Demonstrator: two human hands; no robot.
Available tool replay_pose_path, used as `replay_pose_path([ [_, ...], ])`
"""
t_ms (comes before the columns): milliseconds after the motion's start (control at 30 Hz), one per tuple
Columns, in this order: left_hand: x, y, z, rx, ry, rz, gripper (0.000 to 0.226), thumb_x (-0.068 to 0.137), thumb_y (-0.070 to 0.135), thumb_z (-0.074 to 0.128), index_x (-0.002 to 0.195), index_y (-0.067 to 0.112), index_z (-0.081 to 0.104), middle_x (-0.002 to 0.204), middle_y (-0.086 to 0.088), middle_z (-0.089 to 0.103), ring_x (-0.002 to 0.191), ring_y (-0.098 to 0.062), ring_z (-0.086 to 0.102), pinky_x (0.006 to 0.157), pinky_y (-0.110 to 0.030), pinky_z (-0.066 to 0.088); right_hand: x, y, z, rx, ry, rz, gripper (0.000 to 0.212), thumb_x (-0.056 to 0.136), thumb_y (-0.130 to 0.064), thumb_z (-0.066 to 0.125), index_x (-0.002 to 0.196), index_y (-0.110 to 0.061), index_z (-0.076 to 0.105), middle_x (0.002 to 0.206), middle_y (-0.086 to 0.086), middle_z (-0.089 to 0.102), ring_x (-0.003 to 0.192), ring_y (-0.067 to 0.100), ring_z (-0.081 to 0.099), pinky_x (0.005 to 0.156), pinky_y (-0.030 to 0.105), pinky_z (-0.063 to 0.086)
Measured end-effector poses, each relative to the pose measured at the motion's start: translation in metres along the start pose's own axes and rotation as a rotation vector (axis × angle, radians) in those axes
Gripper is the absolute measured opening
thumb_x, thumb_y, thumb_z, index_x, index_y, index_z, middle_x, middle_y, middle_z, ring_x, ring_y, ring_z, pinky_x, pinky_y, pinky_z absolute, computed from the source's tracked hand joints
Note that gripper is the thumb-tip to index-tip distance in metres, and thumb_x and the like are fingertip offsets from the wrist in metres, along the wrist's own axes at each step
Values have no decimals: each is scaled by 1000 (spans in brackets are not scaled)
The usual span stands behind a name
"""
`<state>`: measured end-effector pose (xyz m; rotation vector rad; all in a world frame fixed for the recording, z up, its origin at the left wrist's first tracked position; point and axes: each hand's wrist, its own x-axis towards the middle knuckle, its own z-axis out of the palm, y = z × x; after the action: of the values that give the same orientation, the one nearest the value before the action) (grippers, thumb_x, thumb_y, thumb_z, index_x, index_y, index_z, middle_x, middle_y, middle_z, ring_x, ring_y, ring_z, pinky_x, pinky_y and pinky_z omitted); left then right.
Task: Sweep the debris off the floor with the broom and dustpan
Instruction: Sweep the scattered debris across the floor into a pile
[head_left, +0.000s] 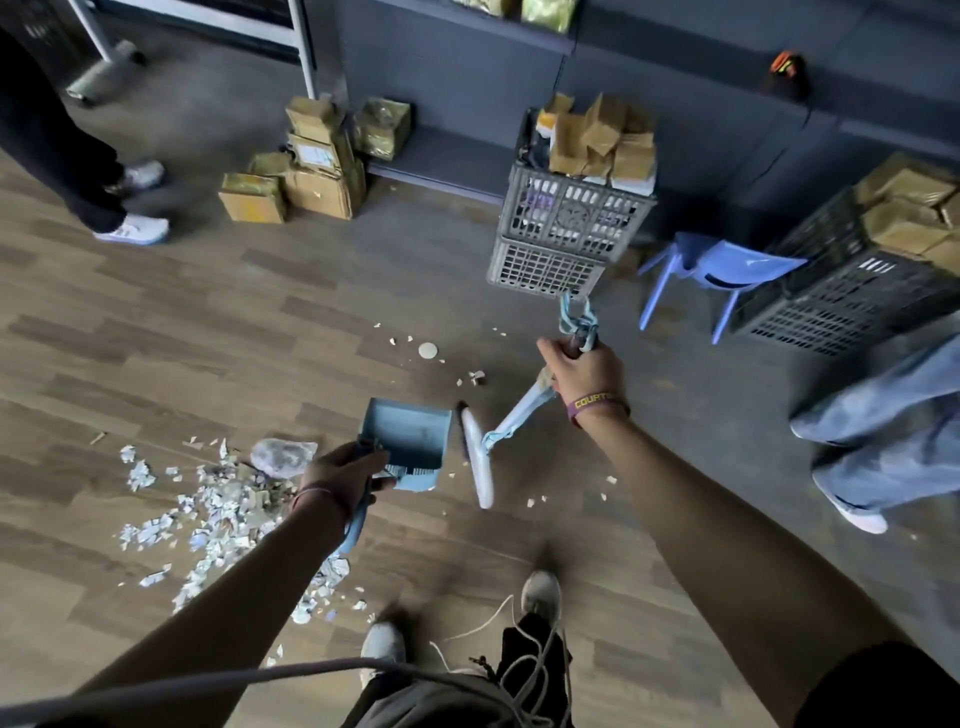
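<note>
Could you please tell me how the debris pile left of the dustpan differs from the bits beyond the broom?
The debris pile is dense and bluish-white; the bits are sparse and cream. The pile lies left of the dustpan; the bits lie past the broom. Both lie on the floor.

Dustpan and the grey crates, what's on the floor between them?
In the head view, a round white disc and small pale scraps lie between the dustpan and crates.

Open floor (208, 338) lies to the left. 2 stacked crates (566, 228) and a blue stool (722, 265) block the far side, seemingly with a narrow gap between; a bystander's legs (883, 431) crowd the right.
</note>
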<state>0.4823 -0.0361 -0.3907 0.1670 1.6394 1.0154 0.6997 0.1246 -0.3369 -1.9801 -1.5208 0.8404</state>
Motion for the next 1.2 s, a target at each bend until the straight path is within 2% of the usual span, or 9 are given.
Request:
replay_pose_path([
  [133,2,-8,76,17,-15,-5,17,85,0,61,81,16,62,48,6,65,40,-9,63,35,-10,35,53,44,-63,-117,-51,-64,21,81,-32,69,86,-12,69,95,16,71,96,32,65,78,32,47],
  [333,0,-29,190,7,-29,-52,16,85,1,62,82,17,63,50,7,66,44,-10,65,37,-11,37,131,110,-132,-337,-137,-75,33,86,-38,64,100,-9,68,105,19,68,102,38,61,81,36,47],
  [600,4,-45,272,22,-22,-93,16,85,3,62,84,19,64,72,0,67,48,-11,67,42,-17,40,201,175,-148,-474,-309,-47,37,90,-37,59,108,-4,64,109,24,65,104,40,59,83,37,46],
  [733,12,-50,274,-1,12,-120,16,85,3,63,82,19,65,59,9,69,49,-13,68,42,-14,39,204,194,-119,-551,-419,-38,41,94,-36,51,106,2,60,103,27,65,99,42,61,80,38,46],
  [867,20,-56,255,-35,33,-134,16,85,3,63,84,19,64,55,12,68,47,-10,67,40,-12,38,192,194,-82,-574,-555,-57,38,92,-34,53,89,1,68,94,27,67,93,39,63,78,37,47],
  [933,22,-58,235,-53,53,-136,16,84,1,63,88,16,64,58,10,69,48,-11,67,40,-11,39,180,182,-61,-591,-603,-79,38,89,-38,55,85,-3,68,90,25,68,89,38,65,76,35,48],
  [1067,19,-62,177,-146,141,-137,26,82,-10,60,107,-3,62,80,-10,66,60,-26,63,39,-16,47,136,135,-11,-597,-659,-142,36,88,-39,58,88,-4,66,92,24,68,88,39,63,69,32,42],
  [1133,19,-63,140,-185,163,-142,31,81,-13,59,112,-7,60,75,-6,68,53,-22,65,45,-21,54,109,110,23,-569,-675,-180,35,88,-38,60,90,-4,66,94,24,67,92,40,62,70,33,42],
  [1200,20,-61,100,-184,169,-159,32,82,-10,60,114,-5,60,80,-8,67,48,-18,65,42,-18,51,79,82,60,-528,-702,-203,35,87,-39,60,90,-5,65,95,24,67,94,41,62,71,33,43],
])
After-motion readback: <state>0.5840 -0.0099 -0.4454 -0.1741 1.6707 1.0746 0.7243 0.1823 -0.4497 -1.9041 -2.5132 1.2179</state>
